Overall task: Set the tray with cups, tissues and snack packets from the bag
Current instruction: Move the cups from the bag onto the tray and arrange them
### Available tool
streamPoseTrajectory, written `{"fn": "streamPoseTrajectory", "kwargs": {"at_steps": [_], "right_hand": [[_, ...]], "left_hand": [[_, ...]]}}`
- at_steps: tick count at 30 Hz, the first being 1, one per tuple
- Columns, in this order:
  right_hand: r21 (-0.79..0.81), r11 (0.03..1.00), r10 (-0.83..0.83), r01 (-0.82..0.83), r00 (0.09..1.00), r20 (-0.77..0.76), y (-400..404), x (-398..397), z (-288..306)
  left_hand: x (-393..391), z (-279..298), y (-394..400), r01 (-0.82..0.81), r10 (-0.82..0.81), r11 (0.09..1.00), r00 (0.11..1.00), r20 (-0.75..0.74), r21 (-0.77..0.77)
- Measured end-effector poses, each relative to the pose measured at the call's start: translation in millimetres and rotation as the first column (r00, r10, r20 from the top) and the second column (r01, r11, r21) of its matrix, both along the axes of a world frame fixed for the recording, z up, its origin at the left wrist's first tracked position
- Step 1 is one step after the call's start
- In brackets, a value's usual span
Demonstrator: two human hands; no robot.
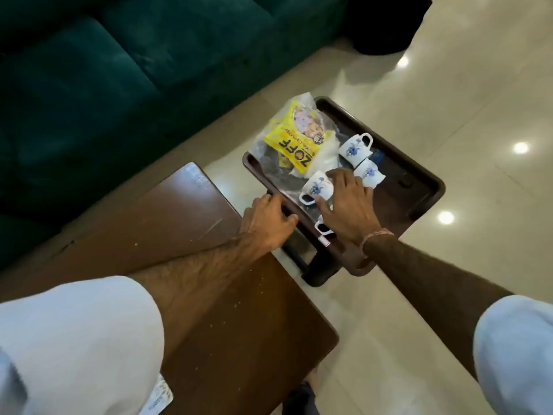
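Note:
A dark brown tray [425, 187] sits on a low stand over the floor. On it lie a clear plastic bag [269, 139] holding yellow snack packets [294, 142] and white tissues [324, 157]. Three white cups with blue flowers show: one upright at the back [354, 148], one beside it [368, 173], one on its side [315, 187]. My right hand [347, 211] rests over the tipped cup with fingers spread, touching it; another cup [323, 227] is mostly hidden under the palm. My left hand [266, 220] grips the tray's near-left rim.
A brown wooden table [209, 265] lies under my left forearm. A dark green sofa [104, 70] fills the upper left. Glossy beige floor tiles [478, 115] surround the tray. A patterned card [158, 396] pokes out at the table's near edge.

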State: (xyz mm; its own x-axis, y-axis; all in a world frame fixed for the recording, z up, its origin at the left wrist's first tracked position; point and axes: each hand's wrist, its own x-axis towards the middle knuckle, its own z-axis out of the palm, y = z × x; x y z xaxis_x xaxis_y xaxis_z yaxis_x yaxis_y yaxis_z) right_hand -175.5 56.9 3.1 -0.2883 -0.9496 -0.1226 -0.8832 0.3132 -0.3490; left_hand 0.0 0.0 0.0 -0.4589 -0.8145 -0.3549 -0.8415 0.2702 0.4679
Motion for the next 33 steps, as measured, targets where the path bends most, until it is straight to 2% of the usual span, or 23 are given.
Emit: {"fn": "streamPoseTrajectory", "kwargs": {"at_steps": [3, 9, 14, 18, 22, 26, 29, 33], "right_hand": [[-0.037, 0.993, -0.109, 0.108, 0.993, -0.033, -4, -32, -7], [-0.041, 0.953, -0.301, 0.299, 0.944, -0.133, -10, -74, -26], [0.168, 0.912, -0.38, 0.375, 0.925, 0.0, -18, -92, -45], [0.166, 0.907, -0.406, 0.387, 0.908, 0.102, -20, -96, -50], [0.11, 0.929, -0.369, 0.353, 0.901, 0.227, -15, -99, -48], [0.15, 0.928, -0.366, 0.34, 0.904, 0.219, -8, -99, -46], [0.233, 0.906, -0.399, 0.355, 0.898, 0.185, -2, -98, -46], [0.27, 0.875, -0.469, 0.401, 0.84, 0.273, 7, -96, -41]], "left_hand": [[-25, -7, 9, 0.053, -0.052, 0.997, 0.999, 0.014, -0.06], [-64, -19, 21, 0.117, -0.115, 0.992, 0.993, 0.036, -0.042], [-87, -30, 25, 0.064, -0.064, 0.998, 0.995, 0.083, -0.001], [-98, -30, 30, -0.004, 0.003, 1.0, 0.999, 0.04, 0.031], [-104, -29, 34, 0.018, -0.019, 0.993, 1.0, 0.004, 0.113], [-107, -28, 40, 0.071, -0.076, 0.99, 0.997, 0.033, 0.124], [-106, -23, 40, 0.056, -0.054, 0.983, 0.998, -0.017, 0.173], [-92, -11, 38, -0.035, 0.065, 0.982, 0.985, -0.16, 0.185]]}}
